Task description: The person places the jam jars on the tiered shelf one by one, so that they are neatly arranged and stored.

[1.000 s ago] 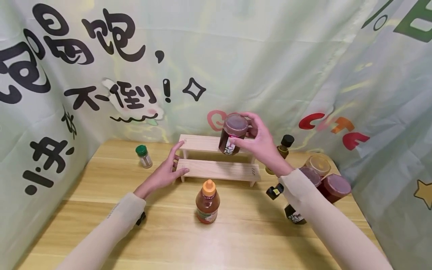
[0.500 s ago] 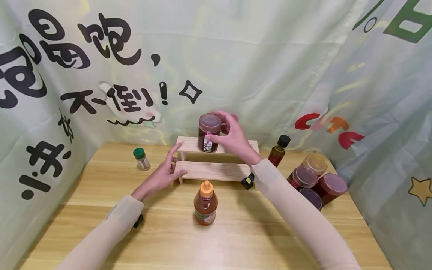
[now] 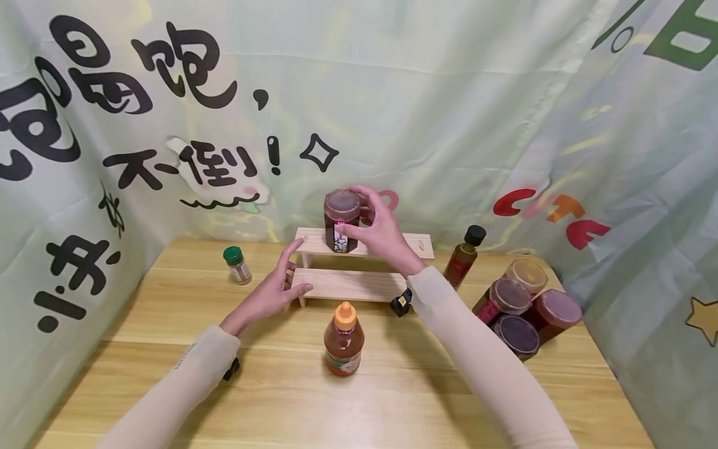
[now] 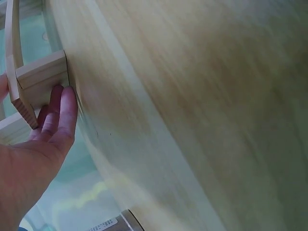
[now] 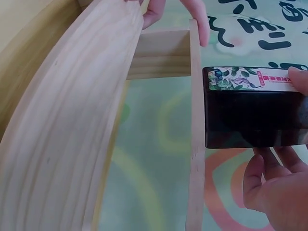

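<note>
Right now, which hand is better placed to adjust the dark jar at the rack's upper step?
Right, I'd say: the right hand grips the dark labelled jar at the upper step. The left hand holds the left end of the wooden rack, away from the jar, likely better for steadying.

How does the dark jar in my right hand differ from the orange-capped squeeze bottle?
The dark jar is held by your right hand at the upper board of the shelf; the squeeze bottle stands untouched on the table.
The jar has a broad, flat top; the bottle has a pointed orange cap.
The jar is straight-sided; the bottle has rounded shoulders.
Both are upright and labelled.
</note>
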### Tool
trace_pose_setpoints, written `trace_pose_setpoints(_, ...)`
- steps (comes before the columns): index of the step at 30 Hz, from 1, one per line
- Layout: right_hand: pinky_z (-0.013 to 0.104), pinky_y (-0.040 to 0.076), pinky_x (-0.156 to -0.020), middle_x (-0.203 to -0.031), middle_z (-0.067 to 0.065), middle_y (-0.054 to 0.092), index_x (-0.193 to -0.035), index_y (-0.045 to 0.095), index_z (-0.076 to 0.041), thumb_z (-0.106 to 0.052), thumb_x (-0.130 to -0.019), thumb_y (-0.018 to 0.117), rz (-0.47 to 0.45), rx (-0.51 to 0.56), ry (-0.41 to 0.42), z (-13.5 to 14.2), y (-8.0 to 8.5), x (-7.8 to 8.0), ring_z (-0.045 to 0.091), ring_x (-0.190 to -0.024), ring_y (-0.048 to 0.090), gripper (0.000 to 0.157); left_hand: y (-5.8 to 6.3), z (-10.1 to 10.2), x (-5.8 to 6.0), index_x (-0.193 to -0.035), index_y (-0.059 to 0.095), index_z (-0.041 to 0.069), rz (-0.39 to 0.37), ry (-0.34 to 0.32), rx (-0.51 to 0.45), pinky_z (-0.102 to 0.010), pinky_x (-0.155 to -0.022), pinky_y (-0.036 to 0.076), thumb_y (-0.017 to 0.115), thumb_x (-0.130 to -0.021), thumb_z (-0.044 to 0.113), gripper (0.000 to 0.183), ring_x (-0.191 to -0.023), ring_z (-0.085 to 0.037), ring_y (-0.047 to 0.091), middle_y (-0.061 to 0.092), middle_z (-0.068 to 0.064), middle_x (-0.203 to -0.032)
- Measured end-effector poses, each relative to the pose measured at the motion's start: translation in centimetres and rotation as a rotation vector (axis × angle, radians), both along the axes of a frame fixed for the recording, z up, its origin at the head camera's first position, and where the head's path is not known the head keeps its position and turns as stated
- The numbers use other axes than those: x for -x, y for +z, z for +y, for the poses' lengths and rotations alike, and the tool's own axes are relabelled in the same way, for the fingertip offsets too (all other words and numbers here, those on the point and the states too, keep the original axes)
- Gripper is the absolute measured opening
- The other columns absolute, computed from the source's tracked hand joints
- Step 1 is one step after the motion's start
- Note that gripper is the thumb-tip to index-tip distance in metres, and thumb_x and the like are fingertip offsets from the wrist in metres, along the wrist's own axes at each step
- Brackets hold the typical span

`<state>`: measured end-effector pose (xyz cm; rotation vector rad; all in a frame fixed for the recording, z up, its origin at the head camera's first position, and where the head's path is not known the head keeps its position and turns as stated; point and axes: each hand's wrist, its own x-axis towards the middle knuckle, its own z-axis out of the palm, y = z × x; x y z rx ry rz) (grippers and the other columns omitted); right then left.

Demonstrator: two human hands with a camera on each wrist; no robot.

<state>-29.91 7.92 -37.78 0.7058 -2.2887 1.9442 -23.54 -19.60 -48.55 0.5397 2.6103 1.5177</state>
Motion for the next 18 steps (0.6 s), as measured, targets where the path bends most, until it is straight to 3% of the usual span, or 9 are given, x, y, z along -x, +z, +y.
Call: trace_pose_setpoints(18,0.05,0.048,-0.113,-0.146,0.013,0.06,-0.162,0.044,-0.017,-0.007,-0.095,0.086,-0.016,-0.02,0.03,-0.05,-0.01,-0.48,0.03,-0.128,0.061,0.08,-0.16,0.11,-0.06,-0.173,0.006,0.047,-0.007,0.006,-0.01,-0.043,-0.077,0.054,0.077,-0.105,0.015,0.104,-0.095,-0.029,0.058,0.054,-0.024,-0.127)
